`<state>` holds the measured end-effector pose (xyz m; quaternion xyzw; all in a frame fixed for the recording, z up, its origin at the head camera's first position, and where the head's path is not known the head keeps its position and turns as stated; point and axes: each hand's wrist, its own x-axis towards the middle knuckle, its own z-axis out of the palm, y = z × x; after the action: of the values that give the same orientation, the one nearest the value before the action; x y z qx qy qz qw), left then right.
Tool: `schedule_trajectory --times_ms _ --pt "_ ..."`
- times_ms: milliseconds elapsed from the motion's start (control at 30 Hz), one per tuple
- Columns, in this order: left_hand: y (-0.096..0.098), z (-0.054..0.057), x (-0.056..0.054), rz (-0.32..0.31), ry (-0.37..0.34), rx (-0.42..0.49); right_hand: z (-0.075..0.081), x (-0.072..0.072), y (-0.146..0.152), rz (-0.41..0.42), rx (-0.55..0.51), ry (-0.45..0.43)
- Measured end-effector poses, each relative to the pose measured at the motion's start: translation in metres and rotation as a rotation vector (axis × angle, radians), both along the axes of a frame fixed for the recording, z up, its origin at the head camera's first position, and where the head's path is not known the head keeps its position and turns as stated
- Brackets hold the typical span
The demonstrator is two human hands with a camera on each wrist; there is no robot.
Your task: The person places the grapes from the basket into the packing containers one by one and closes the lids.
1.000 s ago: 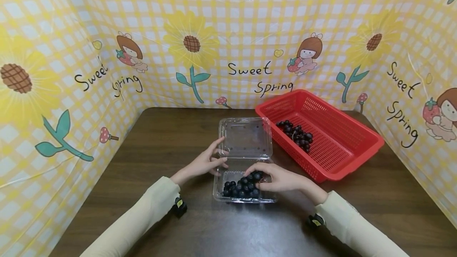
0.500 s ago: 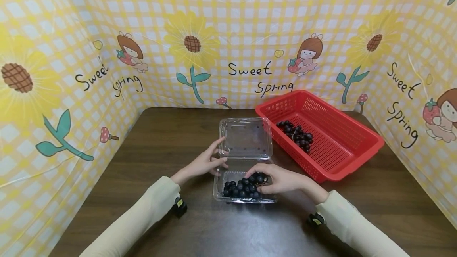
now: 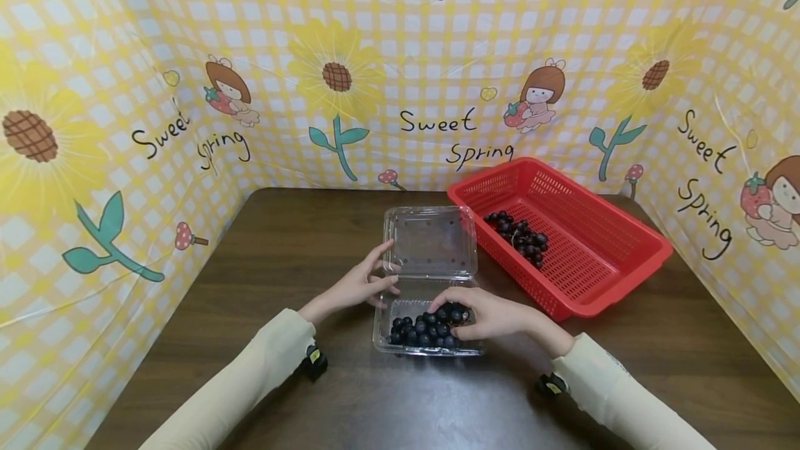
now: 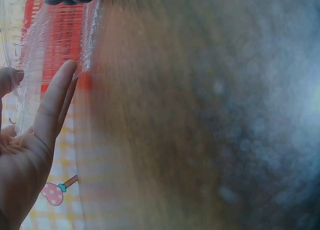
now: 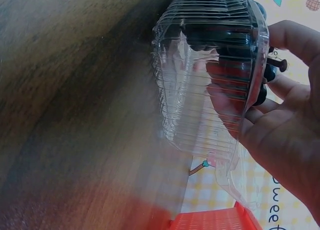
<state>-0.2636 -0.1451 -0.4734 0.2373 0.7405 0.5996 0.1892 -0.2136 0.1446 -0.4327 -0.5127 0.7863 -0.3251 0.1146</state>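
A clear plastic clamshell box [image 3: 382, 328] lies on the table with its lid [image 3: 431, 242] folded back. A bunch of dark grapes [image 3: 423, 330] fills much of its base. My right hand [image 3: 494, 312] reaches over the box's right side and holds the grapes; in the right wrist view some of its fingers [image 5: 225, 97] show through the clear wall, with a stem [image 5: 277, 64] beside them. My left hand [image 3: 356, 287] is at the box's left side near the hinge, fingers fairly straight. The left wrist view shows those fingers [image 4: 56, 99] spread along the clear plastic.
A red perforated basket [image 3: 615, 297] stands behind and right of the box, close to its lid. Another bunch of dark grapes [image 3: 521, 236] lies in its left part. The brown wooden table [image 3: 300, 228] meets a yellow checked cloth [image 3: 262, 40] at the back and sides.
The grapes under my right hand have settled slightly lower and to the right in the box. My right hand has shifted very little; my left hand stays where it was.
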Motion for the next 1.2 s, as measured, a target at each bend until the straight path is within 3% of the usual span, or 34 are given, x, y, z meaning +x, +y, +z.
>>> schedule_trajectory --times_ms 367,800,1200 --pt "-0.0001 -0.0004 0.0005 0.006 -0.005 -0.01 0.0 0.0018 -0.0006 -0.023 0.015 -0.01" --pt "0.0005 -0.0006 -0.0006 0.007 0.0 -0.008 0.0001 0.0034 -0.0023 -0.027 0.04 0.059" --pt "0.0024 0.0036 0.0016 0.003 -0.019 -0.005 -0.0033 0.003 -0.0038 -0.027 0.077 0.061"
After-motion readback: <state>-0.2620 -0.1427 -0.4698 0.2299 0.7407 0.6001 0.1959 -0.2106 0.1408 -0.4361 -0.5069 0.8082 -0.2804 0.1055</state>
